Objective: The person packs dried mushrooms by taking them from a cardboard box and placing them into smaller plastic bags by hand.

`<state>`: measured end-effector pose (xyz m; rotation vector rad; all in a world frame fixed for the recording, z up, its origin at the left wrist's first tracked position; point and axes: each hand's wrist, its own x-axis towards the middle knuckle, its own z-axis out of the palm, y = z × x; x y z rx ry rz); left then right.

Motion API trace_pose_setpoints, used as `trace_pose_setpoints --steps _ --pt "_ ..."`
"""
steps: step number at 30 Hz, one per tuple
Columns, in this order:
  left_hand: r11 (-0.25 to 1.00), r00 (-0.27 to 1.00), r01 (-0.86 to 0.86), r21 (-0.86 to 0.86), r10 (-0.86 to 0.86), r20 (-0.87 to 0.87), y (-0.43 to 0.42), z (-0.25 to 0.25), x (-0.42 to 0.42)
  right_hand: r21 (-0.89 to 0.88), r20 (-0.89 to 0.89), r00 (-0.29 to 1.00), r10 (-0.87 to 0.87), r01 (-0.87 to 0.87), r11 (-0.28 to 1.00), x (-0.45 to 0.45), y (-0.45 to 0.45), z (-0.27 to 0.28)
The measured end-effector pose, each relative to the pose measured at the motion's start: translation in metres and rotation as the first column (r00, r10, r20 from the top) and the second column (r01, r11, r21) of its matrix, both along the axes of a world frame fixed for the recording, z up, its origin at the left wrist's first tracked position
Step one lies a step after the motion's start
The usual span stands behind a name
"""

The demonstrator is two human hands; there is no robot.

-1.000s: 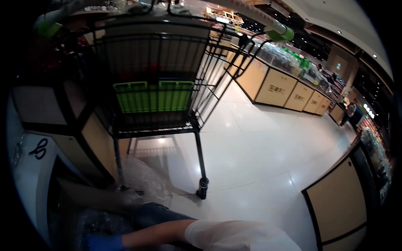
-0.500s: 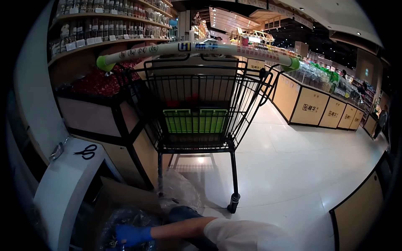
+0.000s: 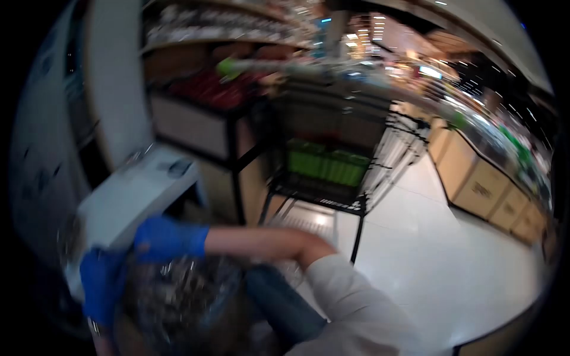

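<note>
Both hands wear blue gloves and are blurred. My left hand (image 3: pixel 104 286) is closed at the left edge of a clear plastic bag (image 3: pixel 184 296) with dark contents. My right hand (image 3: pixel 169 238) is closed on the bag's upper edge, a little higher and to the right of the left hand. The fingertips are smeared, and the exact grip is hard to see. Beyond the hands, dark-handled scissors (image 3: pixel 179 168) lie on a white ledge (image 3: pixel 133 193).
A black wire shopping cart (image 3: pixel 332 118) with a green panel (image 3: pixel 326 165) stands ahead. Left of it is a bin (image 3: pixel 190 124) of red packages under shelves of jars (image 3: pixel 219 26). Wooden counters (image 3: pixel 481 184) line the right side, beyond pale floor.
My left hand has come into view at the bag. My right hand has risen from down in the bag to its upper edge. The view has swung, shifting the cart rightward.
</note>
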<state>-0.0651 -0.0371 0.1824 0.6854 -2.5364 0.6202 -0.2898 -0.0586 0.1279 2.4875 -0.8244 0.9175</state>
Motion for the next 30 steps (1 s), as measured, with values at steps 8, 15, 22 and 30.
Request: trace_pose_setpoints --steps 8,15,22,30 --pt "0.980 0.962 -0.150 0.131 0.176 -0.211 -0.013 0.038 0.015 0.230 -0.161 0.987 0.014 0.024 0.973 -0.034 0.005 0.093" --pt "0.994 0.919 0.111 0.025 -0.093 -0.384 -0.023 0.053 -0.001 -0.080 -0.206 0.978 -0.003 -0.014 0.997 -0.001 -0.005 0.114" --pt "0.968 0.955 -0.183 0.174 0.217 -0.202 -0.016 0.072 -0.004 0.306 -0.210 0.977 0.029 0.038 0.951 -0.013 0.006 0.142" --pt "0.994 0.985 -0.052 0.095 0.067 -0.158 -0.004 0.045 0.031 0.500 0.014 0.997 0.076 -0.073 0.863 -0.045 0.031 0.136"
